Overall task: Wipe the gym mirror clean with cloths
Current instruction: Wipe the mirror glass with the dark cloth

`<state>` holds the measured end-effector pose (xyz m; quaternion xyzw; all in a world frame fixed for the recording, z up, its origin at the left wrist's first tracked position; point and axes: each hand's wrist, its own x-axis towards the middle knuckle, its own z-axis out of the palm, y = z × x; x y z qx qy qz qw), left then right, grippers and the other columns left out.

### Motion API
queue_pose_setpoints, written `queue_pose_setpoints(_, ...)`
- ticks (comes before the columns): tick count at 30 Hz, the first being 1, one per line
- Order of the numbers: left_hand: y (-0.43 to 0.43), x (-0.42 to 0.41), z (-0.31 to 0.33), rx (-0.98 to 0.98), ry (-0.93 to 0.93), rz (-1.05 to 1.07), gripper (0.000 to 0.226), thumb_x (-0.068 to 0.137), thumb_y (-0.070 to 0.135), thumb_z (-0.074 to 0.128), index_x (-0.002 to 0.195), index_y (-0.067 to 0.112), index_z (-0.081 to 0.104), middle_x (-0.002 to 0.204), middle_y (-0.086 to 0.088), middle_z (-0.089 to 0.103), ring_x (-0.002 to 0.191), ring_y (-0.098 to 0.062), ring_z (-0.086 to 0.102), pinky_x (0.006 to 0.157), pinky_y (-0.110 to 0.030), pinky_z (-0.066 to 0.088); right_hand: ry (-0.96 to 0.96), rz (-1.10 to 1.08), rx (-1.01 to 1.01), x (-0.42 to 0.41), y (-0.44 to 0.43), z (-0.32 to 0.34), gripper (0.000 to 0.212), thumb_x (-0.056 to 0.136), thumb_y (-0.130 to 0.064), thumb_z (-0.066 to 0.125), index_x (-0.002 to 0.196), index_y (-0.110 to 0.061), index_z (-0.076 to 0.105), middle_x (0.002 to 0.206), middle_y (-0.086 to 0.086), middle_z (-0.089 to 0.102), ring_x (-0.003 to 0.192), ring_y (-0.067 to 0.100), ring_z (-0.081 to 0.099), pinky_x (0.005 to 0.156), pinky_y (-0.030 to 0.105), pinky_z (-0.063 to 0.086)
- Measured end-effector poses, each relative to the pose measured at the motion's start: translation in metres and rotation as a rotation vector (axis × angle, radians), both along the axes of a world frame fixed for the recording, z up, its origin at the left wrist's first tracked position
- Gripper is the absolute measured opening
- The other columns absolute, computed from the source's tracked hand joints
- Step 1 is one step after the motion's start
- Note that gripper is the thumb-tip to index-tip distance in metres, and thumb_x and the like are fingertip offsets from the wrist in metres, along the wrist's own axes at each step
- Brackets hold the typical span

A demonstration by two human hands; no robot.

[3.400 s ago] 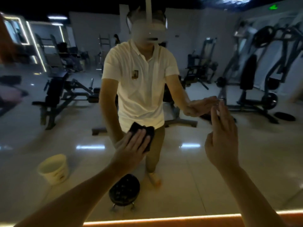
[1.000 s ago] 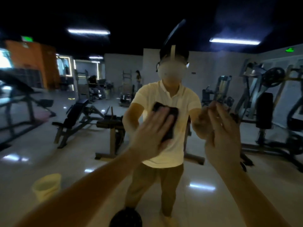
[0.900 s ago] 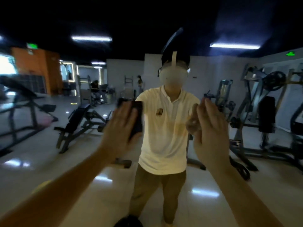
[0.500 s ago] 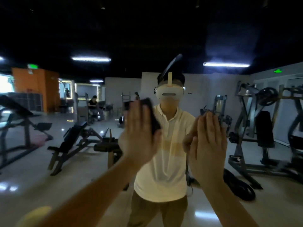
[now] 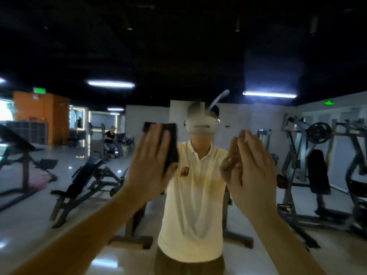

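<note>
The mirror point(image 5: 178, 56) reflects a black bench point(image 5: 83, 181) at the left. The left hand point(image 5: 151, 165) lies flat, fingers straight and spread, pressing a dark cloth point(image 5: 171, 143) against the glass. The cloth sits under the palm and sticks out above the fingertips and to the right. The right hand point(image 5: 252, 171) is raised beside it, fingers straight and together, holding nothing. A weight machine point(image 5: 317, 165) shows reflected at far right.

Mirror point(image 5: 198, 56): open glass between left hand point(image 5: 151, 165), flat on cloth point(image 5: 171, 139), and raised right hand point(image 5: 252, 171); open also above and beside both.
</note>
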<state>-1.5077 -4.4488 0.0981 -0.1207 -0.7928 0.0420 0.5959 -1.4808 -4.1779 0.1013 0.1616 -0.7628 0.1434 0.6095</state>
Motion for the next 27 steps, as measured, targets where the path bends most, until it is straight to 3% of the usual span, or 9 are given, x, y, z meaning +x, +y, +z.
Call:
queue_pose_setpoints(3,-0.064,0.000,0.040,0.304,0.048,0.041,0.078,0.105,0.048,0.031,0.163,-0.001,0.012,0.168,-0.027,0.013,0.157,-0.042,0.012,0.126,-0.059,0.016,-0.018,-0.120,-0.037,-0.017,-0.015,0.025,0.063,0.101,-0.028,0.030,0.161,-0.009,0.026,0.171,0.010,0.015,0.159,0.025,0.010,0.128,0.053,0.014)
queue_pose_setpoints(6,-0.056,-0.003,0.065,0.508,0.113,0.038,0.077,0.108,0.050,0.023,0.162,-0.003,0.009,0.169,-0.029,0.010,0.158,-0.042,0.008,0.126,-0.058,0.013,-0.006,-0.198,-0.106,-0.025,-0.023,0.032,0.061,0.104,-0.030,0.028,0.159,-0.003,0.030,0.169,0.015,0.019,0.158,0.030,0.014,0.127,0.055,0.016)
queue_pose_setpoints(9,0.002,-0.006,0.060,0.414,0.103,-0.031,0.078,0.107,0.050,0.023,0.164,0.001,0.002,0.171,-0.025,-0.001,0.160,-0.036,-0.004,0.129,-0.055,0.006,0.018,-0.205,-0.088,-0.026,-0.022,0.028,0.059,0.104,-0.027,0.033,0.158,-0.003,0.032,0.169,0.015,0.021,0.158,0.030,0.016,0.125,0.056,0.018)
queue_pose_setpoints(13,0.101,-0.010,0.056,0.071,0.051,-0.129,0.081,0.108,0.052,0.028,0.162,0.008,-0.012,0.170,-0.018,-0.015,0.158,-0.031,-0.018,0.129,-0.050,-0.005,0.032,-0.153,-0.028,-0.017,-0.005,0.034,0.057,0.100,-0.025,0.034,0.153,-0.006,0.042,0.164,0.012,0.035,0.154,0.028,0.027,0.124,0.052,0.024)
queue_pose_setpoints(16,0.141,-0.008,0.060,-0.169,0.016,-0.111,0.075,0.110,0.050,0.023,0.164,0.006,-0.004,0.171,-0.021,-0.009,0.159,-0.033,-0.015,0.130,-0.052,0.001,0.034,-0.047,-0.049,-0.005,0.006,0.043,0.057,0.097,-0.026,0.032,0.145,-0.004,0.054,0.154,0.012,0.050,0.145,0.029,0.043,0.119,0.050,0.032)
queue_pose_setpoints(19,0.118,-0.006,0.066,-0.262,0.023,-0.092,0.076,0.109,0.053,0.025,0.164,0.008,-0.002,0.171,-0.020,-0.005,0.159,-0.032,-0.011,0.130,-0.050,-0.001,0.044,-0.008,-0.063,0.003,0.011,0.051,0.060,0.095,-0.027,0.030,0.143,-0.002,0.057,0.150,0.013,0.055,0.140,0.030,0.050,0.116,0.048,0.035)
queue_pose_setpoints(21,0.078,-0.005,0.070,-0.219,0.041,-0.075,0.082,0.106,0.055,0.034,0.163,0.009,-0.003,0.170,-0.019,-0.007,0.159,-0.032,-0.009,0.130,-0.052,0.006,0.058,-0.021,-0.056,0.003,0.012,0.054,0.060,0.097,-0.026,0.029,0.144,-0.001,0.055,0.152,0.013,0.051,0.142,0.030,0.047,0.117,0.047,0.034)
queue_pose_setpoints(23,0.027,-0.001,0.079,-0.054,0.035,-0.036,0.085,0.103,0.055,0.040,0.163,0.008,0.002,0.171,-0.018,-0.003,0.158,-0.033,-0.003,0.128,-0.056,0.015,0.052,-0.065,-0.038,0.001,0.015,0.061,0.061,0.097,-0.026,0.026,0.147,-0.001,0.050,0.157,0.014,0.045,0.147,0.029,0.040,0.120,0.049,0.032)
queue_pose_setpoints(27,-0.045,0.006,0.109,0.200,0.034,0.073,0.080,0.106,0.057,0.020,0.163,0.001,0.011,0.168,-0.028,0.013,0.157,-0.043,0.010,0.127,-0.059,0.014,0.004,-0.181,-0.023,-0.007,0.016,0.072,0.064,0.096,-0.028,0.022,0.151,-0.003,0.044,0.164,0.014,0.034,0.154,0.027,0.027,0.124,0.052,0.026)
